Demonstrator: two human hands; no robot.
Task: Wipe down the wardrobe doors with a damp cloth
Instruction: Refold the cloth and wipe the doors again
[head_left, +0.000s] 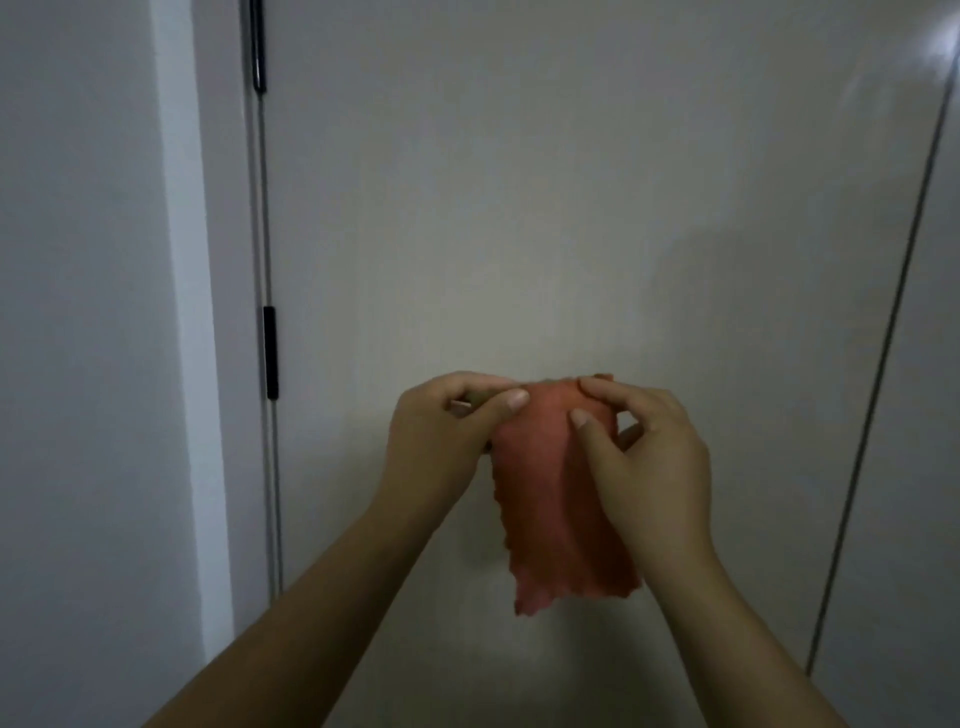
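Note:
An orange-red cloth (550, 499) with a frilled edge hangs in front of a pale wardrobe door (519, 208). My left hand (441, 441) pinches its top left corner between thumb and curled fingers. My right hand (654, 457) pinches the top right part, thumb on the front of the cloth and fingers behind it. The cloth droops down between my two hands, held a little off the door's surface as far as I can tell.
The door's left edge carries black hinges (270, 353) and a dark bar (257, 47) higher up. A second door panel (924, 415) begins past the seam on the right. A white wall or frame (104, 312) stands at the left.

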